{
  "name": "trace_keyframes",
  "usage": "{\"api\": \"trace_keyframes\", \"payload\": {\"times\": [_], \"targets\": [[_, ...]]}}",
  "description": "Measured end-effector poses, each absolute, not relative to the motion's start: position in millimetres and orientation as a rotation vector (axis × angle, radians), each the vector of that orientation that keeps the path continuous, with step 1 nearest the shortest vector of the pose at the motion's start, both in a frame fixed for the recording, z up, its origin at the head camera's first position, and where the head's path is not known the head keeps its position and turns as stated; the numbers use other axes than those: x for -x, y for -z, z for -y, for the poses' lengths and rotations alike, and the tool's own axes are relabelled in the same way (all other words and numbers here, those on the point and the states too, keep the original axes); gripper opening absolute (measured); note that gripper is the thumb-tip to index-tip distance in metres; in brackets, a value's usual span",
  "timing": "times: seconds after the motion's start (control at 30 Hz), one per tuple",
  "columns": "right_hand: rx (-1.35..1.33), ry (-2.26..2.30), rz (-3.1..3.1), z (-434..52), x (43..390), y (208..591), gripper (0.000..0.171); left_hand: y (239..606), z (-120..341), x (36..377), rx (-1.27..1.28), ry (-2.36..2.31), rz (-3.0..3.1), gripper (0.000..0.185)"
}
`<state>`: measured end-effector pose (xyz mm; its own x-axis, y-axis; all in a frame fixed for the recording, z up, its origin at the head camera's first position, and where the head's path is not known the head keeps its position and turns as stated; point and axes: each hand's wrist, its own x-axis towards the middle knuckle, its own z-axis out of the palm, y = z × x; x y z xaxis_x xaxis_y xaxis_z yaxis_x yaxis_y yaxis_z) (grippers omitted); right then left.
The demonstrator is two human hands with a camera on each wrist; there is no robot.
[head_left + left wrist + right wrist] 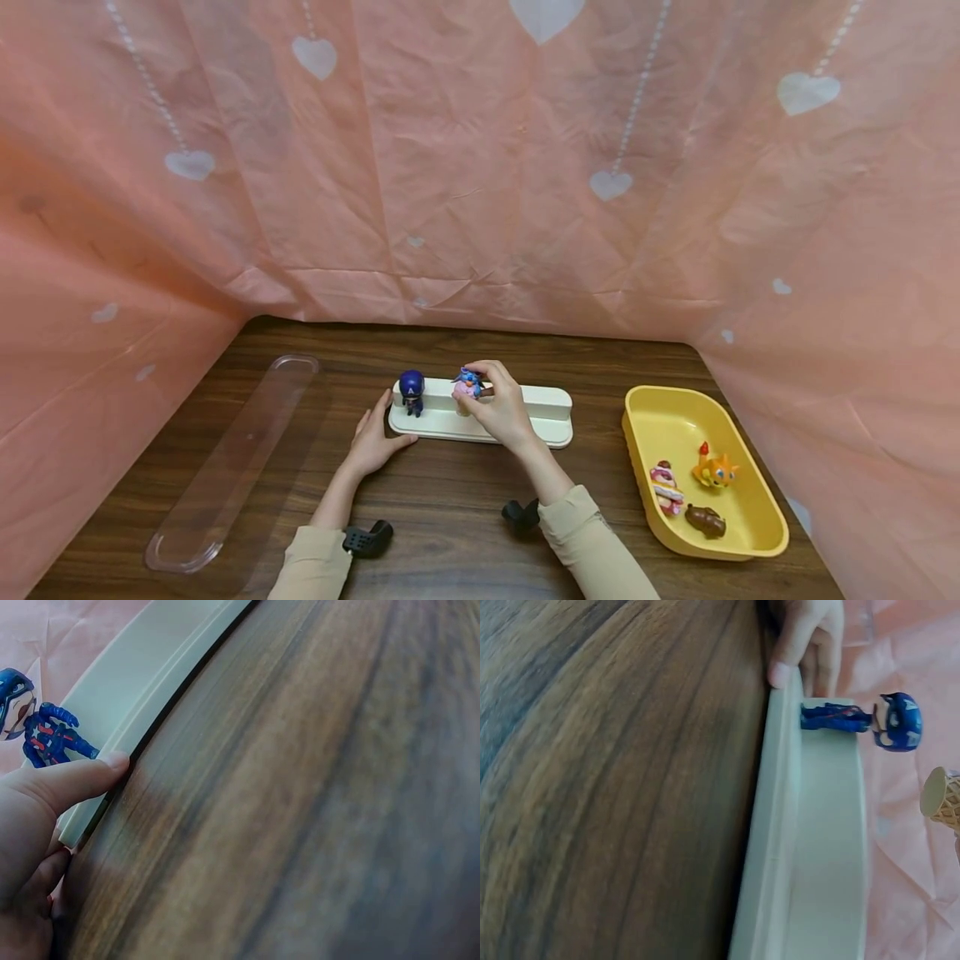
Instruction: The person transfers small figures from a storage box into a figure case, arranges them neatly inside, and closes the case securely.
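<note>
On a dark wood-grain table (442,517), in the head view, a long white stepped stand (551,429) lies crosswise before the person. The left hand (373,446) takes its left end, thumb along the front edge and fingers at the far side, presumably to keep it from sliding. The right hand (502,408) pinches a blue-and-pink figurine (468,385) between thumb and fingertips, over the stand's middle; a grip from the side leaves its underside free. A navy-helmeted hero figure (412,387) stands at the left end, in front of the raised step, which probably backs it up. To the right, a yellow tray (675,412) keeps an orange creature toy (716,472), a brown animal toy (706,522) and a pink-and-white toy (666,488) together within reach. A clear plastic cover (225,475) lies well apart at left.

In the left wrist view, the thumb presses the stand's front rim beside the hero figure, with the other fingers bent around the end; how firmly they squeeze cannot be told.

In the right wrist view, the figurine's waffle-cone base (946,801) hangs tilted, apart from the stand. How the right fingers lie cannot be told there.
</note>
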<state>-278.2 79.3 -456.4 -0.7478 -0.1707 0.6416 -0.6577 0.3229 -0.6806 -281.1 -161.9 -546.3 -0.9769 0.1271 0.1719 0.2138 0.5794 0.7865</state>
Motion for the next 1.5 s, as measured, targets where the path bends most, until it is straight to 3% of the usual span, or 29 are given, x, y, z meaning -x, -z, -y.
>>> {"api": "trace_keyframes", "payload": {"times": [1.0, 1.5], "targets": [[-0.831, -1.047, 2.339, -51.0, 294.3, 485.8, 0.039, 547.7, 162.1, 282.7, 0.285, 1.367, 2.726, 0.1], [-0.851, -1.122, 2.461, -44.8, 299.7, 484.5, 0.04, 545.0, 161.2, 281.2, 0.284, 1.371, 2.726, 0.099]]}}
